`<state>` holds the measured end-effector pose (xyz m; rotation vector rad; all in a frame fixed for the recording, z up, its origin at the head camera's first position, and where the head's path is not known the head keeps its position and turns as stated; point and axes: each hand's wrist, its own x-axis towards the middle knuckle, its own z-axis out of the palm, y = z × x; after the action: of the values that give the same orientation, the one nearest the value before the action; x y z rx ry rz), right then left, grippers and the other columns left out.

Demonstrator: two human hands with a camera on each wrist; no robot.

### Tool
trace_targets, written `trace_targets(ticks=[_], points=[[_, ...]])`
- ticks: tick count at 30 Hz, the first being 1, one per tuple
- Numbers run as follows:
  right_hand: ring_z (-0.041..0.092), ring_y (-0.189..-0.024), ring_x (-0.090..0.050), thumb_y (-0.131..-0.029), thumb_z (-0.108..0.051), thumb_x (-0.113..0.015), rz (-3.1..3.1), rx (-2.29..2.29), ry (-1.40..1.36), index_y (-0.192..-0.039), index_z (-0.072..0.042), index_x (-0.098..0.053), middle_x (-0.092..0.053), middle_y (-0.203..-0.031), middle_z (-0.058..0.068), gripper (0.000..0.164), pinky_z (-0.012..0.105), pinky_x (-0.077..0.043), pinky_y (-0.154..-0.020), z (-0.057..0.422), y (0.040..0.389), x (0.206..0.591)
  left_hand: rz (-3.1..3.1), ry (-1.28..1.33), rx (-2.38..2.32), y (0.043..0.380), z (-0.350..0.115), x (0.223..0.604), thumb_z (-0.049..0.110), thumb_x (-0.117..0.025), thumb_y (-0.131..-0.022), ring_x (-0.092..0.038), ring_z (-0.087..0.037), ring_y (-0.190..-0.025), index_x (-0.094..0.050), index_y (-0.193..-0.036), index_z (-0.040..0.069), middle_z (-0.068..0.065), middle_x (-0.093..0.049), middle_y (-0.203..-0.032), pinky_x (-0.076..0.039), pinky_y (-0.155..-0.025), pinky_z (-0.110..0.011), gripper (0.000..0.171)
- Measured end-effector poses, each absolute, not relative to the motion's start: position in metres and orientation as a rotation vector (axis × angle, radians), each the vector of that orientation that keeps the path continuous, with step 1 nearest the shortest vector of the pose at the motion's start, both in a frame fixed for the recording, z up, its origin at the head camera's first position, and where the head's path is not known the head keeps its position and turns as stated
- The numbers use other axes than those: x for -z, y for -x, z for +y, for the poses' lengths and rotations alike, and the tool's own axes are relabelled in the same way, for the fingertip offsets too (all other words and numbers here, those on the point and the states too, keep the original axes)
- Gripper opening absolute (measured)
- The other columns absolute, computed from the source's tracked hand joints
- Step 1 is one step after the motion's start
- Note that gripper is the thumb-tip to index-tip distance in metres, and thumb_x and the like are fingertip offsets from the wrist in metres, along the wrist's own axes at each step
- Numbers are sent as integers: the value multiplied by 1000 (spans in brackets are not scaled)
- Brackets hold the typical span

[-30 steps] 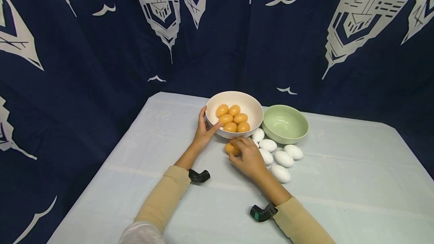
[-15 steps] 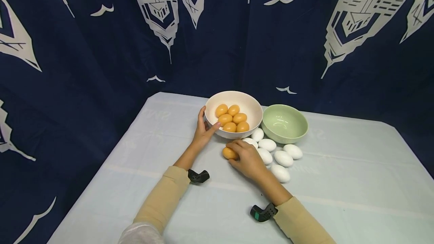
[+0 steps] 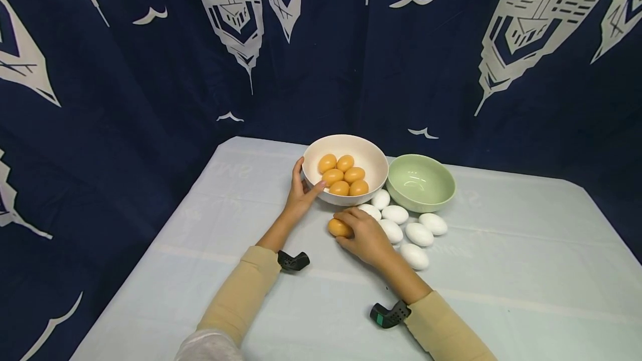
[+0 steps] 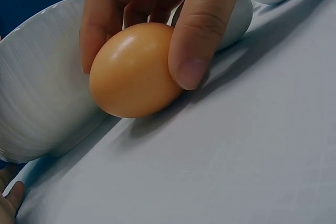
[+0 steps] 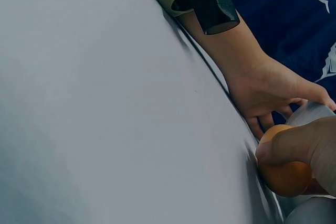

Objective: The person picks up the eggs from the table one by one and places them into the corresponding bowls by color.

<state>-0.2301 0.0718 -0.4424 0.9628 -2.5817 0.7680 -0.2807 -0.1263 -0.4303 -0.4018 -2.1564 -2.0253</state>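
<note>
My right hand (image 3: 367, 237) pinches a brown egg (image 4: 131, 74) between thumb and fingers, low over the table, just in front of the cream bowl (image 3: 371, 155). In the left wrist view the thumb lies on one side of the egg and the fingers on the other. My left hand (image 3: 301, 196) holds the cream bowl by its left side, thumb at the rim and fingers along the outer wall. Several brown eggs (image 3: 333, 176) lie inside that bowl. Beside my right hand several white eggs (image 3: 419, 234) lie on the table, one partly covered by the fingers.
A light green bowl (image 3: 421, 183) with nothing in it stands against the right side of the cream bowl. The pale cloth-covered table (image 3: 526, 272) spreads around them. Behind its far edge hangs a dark blue curtain (image 3: 326, 82) with white printed buildings.
My right hand has shifted slightly down and left with the brown egg, away from the cream bowl. A white egg behind the fingers shows more. My left hand stays on the bowl.
</note>
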Motion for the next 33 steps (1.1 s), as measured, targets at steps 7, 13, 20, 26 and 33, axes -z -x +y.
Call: trace_targets(ticks=[7,13,20,26,33], points=[[26,-101,-61,-72,-12,-85,-2577,-858,-943,-114,-4,-69,-64,-111,8,46,42,-49,-88,72,228,436,-2163,392,2023,284,-127,434,11,-61,-94,-35,-48,-133,-2,-154,1,-22,1,-160,-35,-106,-52,84],[25,-105,-60,-74,-14,-85,-2602,-992,-941,-117,-5,-68,-64,-114,7,47,42,-49,-90,74,228,425,-2156,375,2006,302,-128,460,15,-61,-95,-36,-42,-135,-1,-157,13,-12,1,-162,-37,-106,-47,86],[24,-108,-60,-75,-14,-85,-2593,-1030,-962,-118,-6,-68,-64,-118,7,47,42,-49,-91,78,230,411,-2134,372,2004,304,-127,464,17,-63,-95,-40,-36,-134,-5,-156,20,-7,-3,-162,-40,-104,-44,84],[20,-98,-60,-76,-12,-84,-2558,-1087,-967,-117,-6,-68,-65,-111,5,45,41,-51,-86,83,234,398,-2131,358,2013,303,-127,463,16,-63,-95,-39,-35,-134,-7,-156,21,-6,-5,-162,-39,-105,-43,83],[21,-95,-59,-76,-11,-84,-2546,-1128,-972,-117,-3,-68,-65,-111,7,44,38,-53,-83,87,242,388,-2155,356,2011,304,-127,463,16,-62,-95,-37,-39,-135,-4,-156,19,-9,-1,-162,-38,-105,-45,85]])
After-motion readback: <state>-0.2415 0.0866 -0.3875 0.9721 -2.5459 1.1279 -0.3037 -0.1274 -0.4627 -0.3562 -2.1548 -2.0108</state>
